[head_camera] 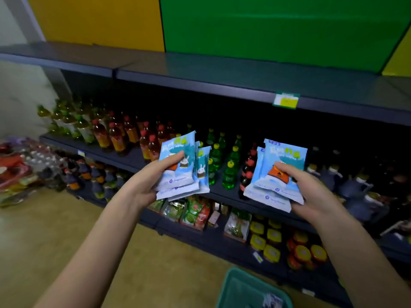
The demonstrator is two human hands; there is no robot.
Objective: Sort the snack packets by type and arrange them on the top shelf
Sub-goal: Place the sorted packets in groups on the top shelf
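The left hand (153, 181) grips a fanned stack of pale blue snack packets (184, 174), thumb pressed across the front one, in front of the bottle shelf (124, 154), below the top shelf (222, 70). Green bottles (229, 167) stand on that lower shelf between the two hands. The right hand (315, 190) pinches a second stack of blue packets (282, 156), level with the first and well apart. A green basket (240, 287) sits on the floor under the right forearm.
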